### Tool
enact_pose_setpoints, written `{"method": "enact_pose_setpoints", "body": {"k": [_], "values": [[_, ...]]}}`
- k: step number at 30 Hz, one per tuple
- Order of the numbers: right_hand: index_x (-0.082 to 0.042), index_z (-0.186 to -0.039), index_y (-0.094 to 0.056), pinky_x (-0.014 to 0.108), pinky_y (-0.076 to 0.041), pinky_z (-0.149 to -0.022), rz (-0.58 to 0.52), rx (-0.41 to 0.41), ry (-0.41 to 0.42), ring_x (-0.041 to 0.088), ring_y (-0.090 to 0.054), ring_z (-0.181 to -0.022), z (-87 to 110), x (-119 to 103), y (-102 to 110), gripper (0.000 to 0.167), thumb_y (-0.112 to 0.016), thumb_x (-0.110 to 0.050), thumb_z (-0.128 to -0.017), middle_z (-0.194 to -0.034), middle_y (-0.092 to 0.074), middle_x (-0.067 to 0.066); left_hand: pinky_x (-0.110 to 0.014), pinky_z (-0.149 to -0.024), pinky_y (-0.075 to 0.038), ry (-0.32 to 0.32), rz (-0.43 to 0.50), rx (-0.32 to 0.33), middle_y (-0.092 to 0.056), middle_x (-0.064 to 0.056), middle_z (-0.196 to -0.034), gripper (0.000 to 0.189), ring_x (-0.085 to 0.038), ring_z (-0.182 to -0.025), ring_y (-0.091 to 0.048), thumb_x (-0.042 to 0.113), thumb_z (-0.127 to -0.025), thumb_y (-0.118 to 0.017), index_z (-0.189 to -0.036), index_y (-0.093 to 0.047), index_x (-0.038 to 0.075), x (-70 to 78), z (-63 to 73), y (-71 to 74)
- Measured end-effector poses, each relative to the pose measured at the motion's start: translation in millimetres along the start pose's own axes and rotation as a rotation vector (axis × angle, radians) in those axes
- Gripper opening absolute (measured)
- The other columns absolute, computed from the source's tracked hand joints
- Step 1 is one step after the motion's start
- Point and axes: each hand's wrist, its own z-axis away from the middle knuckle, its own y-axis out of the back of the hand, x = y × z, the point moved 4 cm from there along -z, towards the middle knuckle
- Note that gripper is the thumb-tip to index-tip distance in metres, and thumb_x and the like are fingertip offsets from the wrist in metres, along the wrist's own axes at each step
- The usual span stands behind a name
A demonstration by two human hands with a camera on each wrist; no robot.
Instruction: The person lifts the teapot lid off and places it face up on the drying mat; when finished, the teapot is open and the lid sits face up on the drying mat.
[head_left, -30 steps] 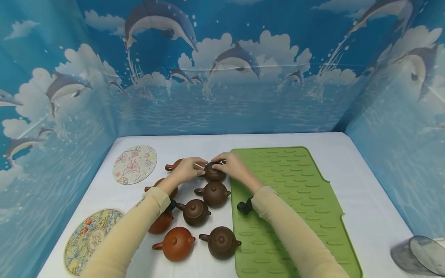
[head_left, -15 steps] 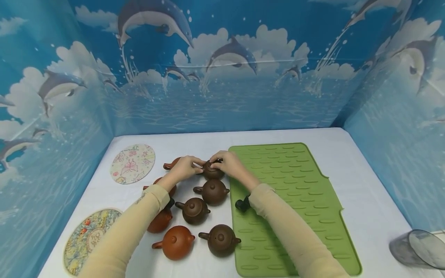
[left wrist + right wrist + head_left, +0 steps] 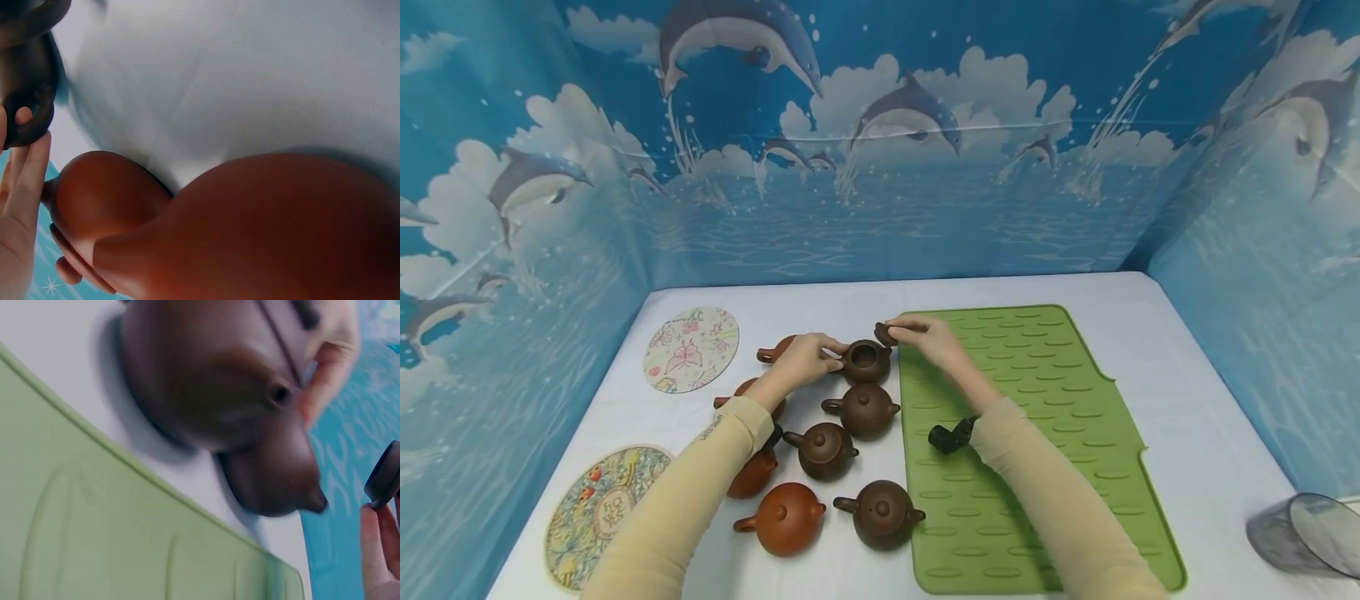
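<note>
Pot [image 3: 867,372], one, dark brown, lidless: standing on the bench [image 3: 1187,433] at the far end of the dark row, mouth uncovered, just beside the mat [image 3: 1015,433].

Left hand [image 3: 805,360]: fingers clamped on the pot's handle, one fingertip showing through the loop; presumably to steady the body while the lid is off.

Lid [image 3: 883,335], one, dark brown: in the right hand [image 3: 928,337], pinched between fingers and thumb, tipped on edge near the spout; this grip probably keeps it clear of the mouth.

Dark pots [image 3: 883,514], three, lidded: in a loose row nearer the person. Handles left, spouts right, likely for ready left-hand reach.

Red pots [image 3: 788,518], four: left of the dark; three partly hidden by the left arm.

Bench: white-topped. Mat: green, ridged, lying flat. Discs [image 3: 691,350], two, patterned, at left. Glass [image 3: 1270,537], one, grey, far right; upright or lying, cannot tell.

Room: curtain [image 3: 925,217], dolphin-and-sea print, behind and at both sides.
</note>
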Motion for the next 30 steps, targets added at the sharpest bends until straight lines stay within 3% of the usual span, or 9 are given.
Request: {"method": "enact_pose_setpoints", "body": {"k": [4,6,10,12,17,20,24,27,30], "values": [[0.012,-0.136,-0.049,0.030,-0.051,-0.101,-0.284,-0.040,-0.090,0.005,-0.065,-0.094,4.1,11.2,19.0,0.044,-0.058,-0.009,-0.098,-0.121,-0.063,0.014,-0.034,-0.080,-0.057,0.007,0.004,0.004,-0.064,-0.012,-0.130,0.033,-0.024,-0.106,-0.068,0.015,-0.093,-0.069,-0.126,-0.068,0.010,-2.0,0.5,-0.7],[0.015,-0.141,-0.040,0.023,-0.052,-0.098,-0.394,-0.061,-0.114,0.004,-0.065,-0.094,6.4,17.3,27.6,0.047,-0.052,-0.006,-0.101,-0.127,-0.058,0.015,-0.034,-0.080,-0.057,0.008,0.003,0.007,-0.064,-0.012,-0.130,0.033,-0.024,-0.105,-0.068,0.015,-0.093,-0.069,-0.126,-0.068,0.010,-2.1,1.1,-1.0],[0.013,-0.148,-0.027,0.021,-0.051,-0.097,-0.492,-0.110,-0.121,0.005,-0.065,-0.099,12.9,26.2,40.0,0.049,-0.042,-0.004,-0.104,-0.143,-0.043,0.025,-0.034,-0.080,-0.057,0.005,0.011,0.014,-0.064,-0.012,-0.130,0.033,-0.024,-0.106,-0.068,0.014,-0.093,-0.069,-0.125,-0.068,0.010,-1.1,2.2,-1.2],[0.013,-0.149,-0.023,0.022,-0.051,-0.097,-0.526,-0.127,-0.125,0.007,-0.066,-0.100,16.1,28.8,43.8,0.049,-0.038,-0.002,-0.105,-0.138,-0.048,0.022,-0.034,-0.081,-0.057,0.006,0.017,0.016,-0.064,-0.012,-0.130,0.033,-0.024,-0.106,-0.068,0.014,-0.093,-0.069,-0.126,-0.068,0.010,-0.5,2.7,-1.2],[0.012,-0.147,-0.024,0.023,-0.054,-0.093,-0.619,-0.123,-0.140,0.012,-0.070,-0.097,21.9,30.3,54.0,0.045,-0.032,-0.009,-0.108,-0.107,-0.067,0.003,-0.034,-0.081,-0.057,0.014,0.015,0.013,-0.064,-0.011,-0.130,0.034,-0.024,-0.106,-0.067,0.015,-0.093,-0.069,-0.126,-0.068,0.012,0.2,3.0,-1.6],[0.010,-0.146,-0.027,0.021,-0.053,-0.093,-0.581,-0.101,-0.136,0.009,-0.070,-0.097,22.8,29.1,61.6,0.047,-0.034,-0.019,-0.109,-0.108,-0.067,0.003,-0.035,-0.082,-0.057,0.016,0.012,0.014,-0.064,-0.010,-0.130,0.034,-0.024,-0.106,-0.067,0.015,-0.093,-0.069,-0.126,-0.068,0.012,0.5,2.5,-1.2],[0.008,-0.150,-0.027,0.019,-0.051,-0.097,-0.374,-0.040,-0.147,0.006,-0.065,-0.102,22.4,28.8,70.1,0.055,-0.040,-0.023,-0.108,-0.133,-0.055,0.021,-0.035,-0.083,-0.057,0.014,0.005,0.019,-0.064,-0.010,-0.131,0.034,-0.025,-0.108,-0.066,0.015,-0.093,-0.069,-0.126,-0.068,0.012,0.7,1.7,0.2],[0.006,-0.152,-0.026,0.023,-0.048,-0.103,-0.236,0.003,-0.184,0.017,-0.058,-0.120,22.4,31.0,73.6,0.056,-0.044,-0.021,-0.106,-0.151,-0.036,0.026,-0.036,-0.084,-0.057,0.020,-0.002,0.021,-0.064,-0.010,-0.131,0.034,-0.025,-0.109,-0.066,0.016,-0.093,-0.070,-0.126,-0.068,0.013,0.0,1.5,0.7],[0.005,-0.152,-0.028,0.029,-0.045,-0.109,-0.145,0.027,-0.220,0.031,-0.044,-0.136,22.8,34.2,75.1,0.056,-0.048,-0.020,-0.105,-0.156,-0.030,0.025,-0.036,-0.085,-0.056,0.024,-0.006,0.020,-0.063,-0.010,-0.131,0.034,-0.025,-0.110,-0.065,0.016,-0.093,-0.069,-0.126,-0.068,0.014,-1.0,1.5,0.7]]}}
